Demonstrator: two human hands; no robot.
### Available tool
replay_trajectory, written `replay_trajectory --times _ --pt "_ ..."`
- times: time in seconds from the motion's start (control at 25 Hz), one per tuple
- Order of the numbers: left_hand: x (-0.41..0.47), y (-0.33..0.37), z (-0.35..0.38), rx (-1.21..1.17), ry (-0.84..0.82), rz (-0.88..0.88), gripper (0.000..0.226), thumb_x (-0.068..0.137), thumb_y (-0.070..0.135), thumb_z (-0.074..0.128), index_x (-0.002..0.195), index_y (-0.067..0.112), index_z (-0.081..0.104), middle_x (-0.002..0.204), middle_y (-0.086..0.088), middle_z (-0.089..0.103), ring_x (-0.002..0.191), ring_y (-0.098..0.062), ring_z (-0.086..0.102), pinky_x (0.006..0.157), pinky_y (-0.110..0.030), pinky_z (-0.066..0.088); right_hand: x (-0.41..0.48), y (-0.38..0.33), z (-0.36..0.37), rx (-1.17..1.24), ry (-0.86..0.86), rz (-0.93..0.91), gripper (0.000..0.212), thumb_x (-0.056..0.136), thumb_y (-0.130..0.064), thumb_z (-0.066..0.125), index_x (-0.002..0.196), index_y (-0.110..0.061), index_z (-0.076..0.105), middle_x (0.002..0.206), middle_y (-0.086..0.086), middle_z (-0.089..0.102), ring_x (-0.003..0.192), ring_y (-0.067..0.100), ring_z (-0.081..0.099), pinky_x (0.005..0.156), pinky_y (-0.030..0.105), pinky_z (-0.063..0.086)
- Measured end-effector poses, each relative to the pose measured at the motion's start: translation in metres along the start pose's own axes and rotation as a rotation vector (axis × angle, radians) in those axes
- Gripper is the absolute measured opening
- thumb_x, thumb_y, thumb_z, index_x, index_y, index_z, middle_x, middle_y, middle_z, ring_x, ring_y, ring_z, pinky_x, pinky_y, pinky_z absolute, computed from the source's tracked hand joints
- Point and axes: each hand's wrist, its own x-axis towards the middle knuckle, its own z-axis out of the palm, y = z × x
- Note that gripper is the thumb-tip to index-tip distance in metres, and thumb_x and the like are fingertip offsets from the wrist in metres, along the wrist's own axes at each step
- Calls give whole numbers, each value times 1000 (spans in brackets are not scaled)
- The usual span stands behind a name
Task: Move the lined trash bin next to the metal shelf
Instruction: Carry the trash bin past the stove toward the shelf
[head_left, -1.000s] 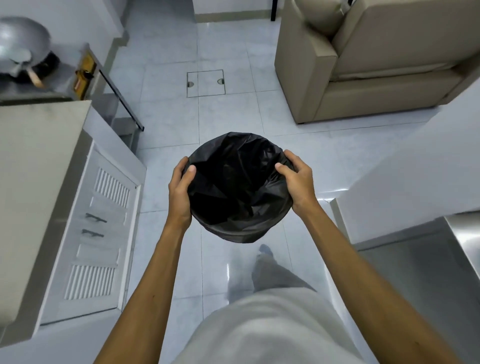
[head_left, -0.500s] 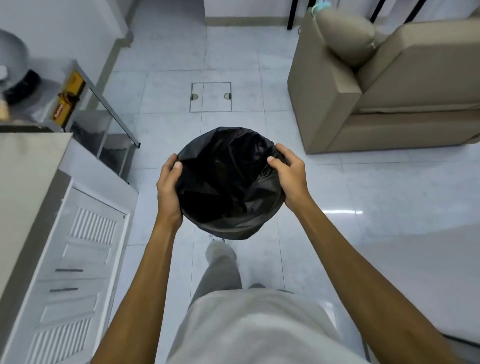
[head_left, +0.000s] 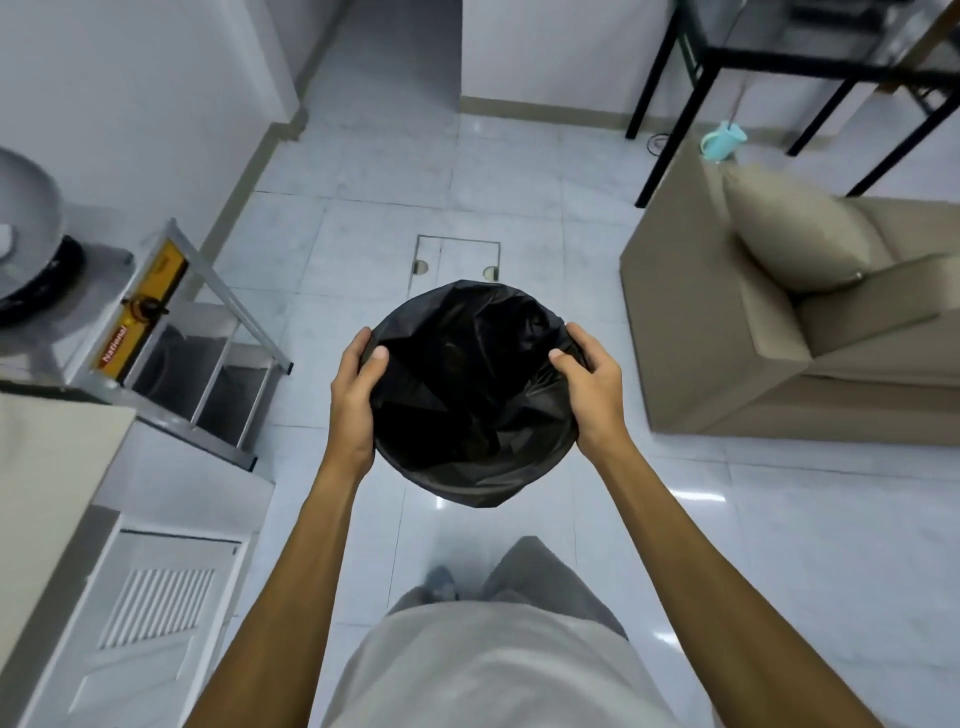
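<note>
While both hands, left hand (head_left: 355, 396) and right hand (head_left: 592, 387), stay clasped on its rim, black-lined trash bin (head_left: 470, 395) carried forward over tiled floor (head_left: 358, 218), metal shelf (head_left: 202, 358) now nearer at left.

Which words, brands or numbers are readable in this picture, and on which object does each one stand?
"National": red letters on the yellow panel at the front of the metal shelf.
A small mark higher on the same panel is too blurred to read.
Nothing is written on the bin, the sofa or the cabinet.
</note>
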Motion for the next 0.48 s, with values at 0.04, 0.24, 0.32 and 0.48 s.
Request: replay_trajectory --times 0.04,0.24,0.32,0.48 --pt "24 5 4 11 0 10 60 94 40 66 148 14 54 147 -4 63 139 -24 58 115 -38 47 25 -8 10 3 -9 -5 48 93 -9 67 141 -14 63 127 -6 72 116 8 68 101 27 54" --pt "143 21 34 -9 145 39 67 94 38 62 156 16 47 141 10 62 129 -7 60 95 -17 53 174 -38 60 -17 -100 1 48 92 -8 67 140 -14 63 129 -5 71 119 9 67 103 28 53" --pt "195 27 46 -32 217 32 70 93 39 61 156 15 46 141 11 62 129 -6 60 94 -16 53 239 -53 82 -49 -169 13 48 93 -7 66 140 -14 63 127 -7 72 117 6 67 102 26 52" --pt "276 44 65 -77 343 75 68 92 44 60 154 20 47 146 6 58 135 -12 56 106 -24 47 341 -89 128 -122 -293 -27 48 95 -8 65 142 -15 60 123 -14 69 113 -2 64 98 20 50"
